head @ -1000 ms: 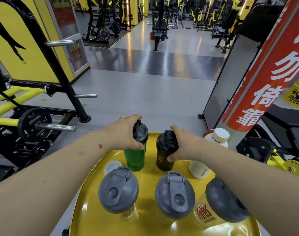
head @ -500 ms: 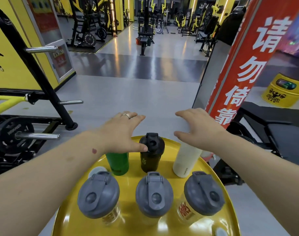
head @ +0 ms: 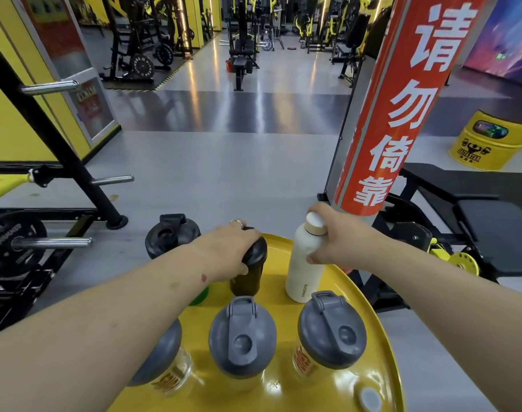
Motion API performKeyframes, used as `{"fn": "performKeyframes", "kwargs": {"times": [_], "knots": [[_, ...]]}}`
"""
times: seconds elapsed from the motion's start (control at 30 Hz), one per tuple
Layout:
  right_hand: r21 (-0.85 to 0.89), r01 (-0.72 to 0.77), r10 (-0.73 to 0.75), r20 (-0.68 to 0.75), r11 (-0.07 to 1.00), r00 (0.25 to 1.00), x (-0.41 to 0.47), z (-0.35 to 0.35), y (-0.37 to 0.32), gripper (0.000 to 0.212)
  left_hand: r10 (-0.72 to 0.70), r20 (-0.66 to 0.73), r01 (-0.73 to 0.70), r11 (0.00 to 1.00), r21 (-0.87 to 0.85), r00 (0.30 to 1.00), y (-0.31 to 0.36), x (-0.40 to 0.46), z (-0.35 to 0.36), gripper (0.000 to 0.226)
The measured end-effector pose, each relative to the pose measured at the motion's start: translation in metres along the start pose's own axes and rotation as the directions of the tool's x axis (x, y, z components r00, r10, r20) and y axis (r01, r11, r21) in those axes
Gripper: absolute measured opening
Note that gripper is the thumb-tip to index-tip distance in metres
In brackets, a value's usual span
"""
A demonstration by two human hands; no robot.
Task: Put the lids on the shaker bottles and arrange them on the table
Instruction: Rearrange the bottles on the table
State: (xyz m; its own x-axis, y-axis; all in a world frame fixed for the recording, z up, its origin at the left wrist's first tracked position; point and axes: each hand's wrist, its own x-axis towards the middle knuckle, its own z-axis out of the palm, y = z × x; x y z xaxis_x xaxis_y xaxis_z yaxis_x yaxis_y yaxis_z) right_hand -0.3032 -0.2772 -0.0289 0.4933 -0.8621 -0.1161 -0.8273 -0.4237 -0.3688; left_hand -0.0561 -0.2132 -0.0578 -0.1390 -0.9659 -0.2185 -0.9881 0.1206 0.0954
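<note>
On the round yellow table (head: 381,331) three clear shaker bottles with grey lids stand in the near row: left (head: 161,361), middle (head: 241,337) and right (head: 331,331). Behind them stands a black shaker bottle (head: 247,278). My left hand (head: 227,248) is closed over its black lid. A green bottle with a black lid (head: 172,236) stands to the left, its body mostly hidden by my forearm. My right hand (head: 328,236) grips the neck of a white bottle (head: 302,269), which carries a pale cap and stands upright.
A small white cap (head: 369,398) lies at the table's near right edge. A red pillar with white characters (head: 402,114) rises just behind the table. A weight rack (head: 45,173) is at left, a black bench (head: 476,218) at right, a yellow barrel (head: 488,141) beyond.
My left hand has shifted from above the green bottle onto the black bottle's lid. My right hand has come down and closed on the white bottle's neck.
</note>
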Motion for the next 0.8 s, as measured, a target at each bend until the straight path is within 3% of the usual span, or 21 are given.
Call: {"fn": "performKeyframes", "kwargs": {"times": [0.47, 0.8], "knots": [[0.034, -0.022, 0.022, -0.009, 0.999, 1.0, -0.001, 0.002, 0.0, 0.068, 0.052, -0.018, -0.053, 0.997, -0.055, 0.998, 0.0, -0.001, 0.002, 0.065], [-0.006, -0.065, 0.065, -0.013, 0.998, 0.998, 0.002, 0.005, -0.003, 0.078, 0.07, -0.041, -0.071, 0.997, -0.025, 0.997, 0.007, -0.004, 0.008, 0.073]]}}
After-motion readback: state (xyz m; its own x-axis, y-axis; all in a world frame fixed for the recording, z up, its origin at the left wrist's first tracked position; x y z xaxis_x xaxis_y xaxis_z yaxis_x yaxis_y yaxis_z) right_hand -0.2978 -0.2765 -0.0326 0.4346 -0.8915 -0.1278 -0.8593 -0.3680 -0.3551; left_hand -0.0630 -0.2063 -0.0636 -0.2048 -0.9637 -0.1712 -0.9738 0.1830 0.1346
